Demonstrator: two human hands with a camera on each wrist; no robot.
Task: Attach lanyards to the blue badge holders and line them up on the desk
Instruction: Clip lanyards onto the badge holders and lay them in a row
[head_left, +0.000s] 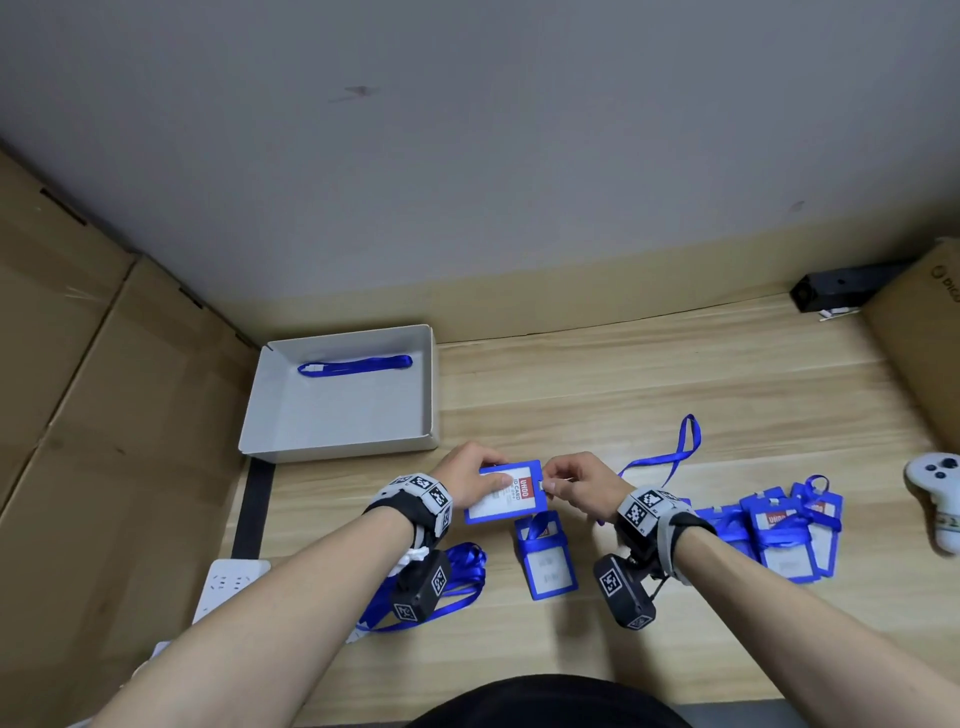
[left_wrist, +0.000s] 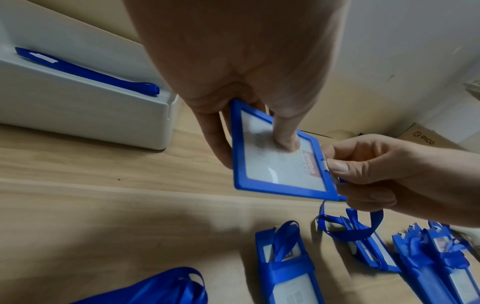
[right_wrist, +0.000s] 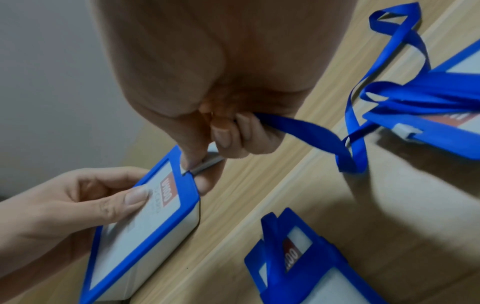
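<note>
My left hand (head_left: 470, 475) grips a blue badge holder (head_left: 506, 493) above the desk, thumb on its clear front (left_wrist: 275, 160), fingers behind it. My right hand (head_left: 574, 480) pinches the metal clip (right_wrist: 205, 164) of a blue lanyard (head_left: 670, 457) against the holder's top edge (right_wrist: 188, 179). The strap runs through my curled right fingers (right_wrist: 244, 135) and trails away over the desk. Whether the clip sits in the holder's slot I cannot tell.
A white box (head_left: 415, 447) at the back left holds one lanyard (head_left: 356, 365). One finished holder (head_left: 545, 556) lies near me, several more (head_left: 779, 535) to the right, loose lanyards (head_left: 457, 582) under my left wrist. Cardboard boxes (head_left: 104, 389), a power strip (head_left: 228, 582) and a white controller (head_left: 935, 488) border the desk.
</note>
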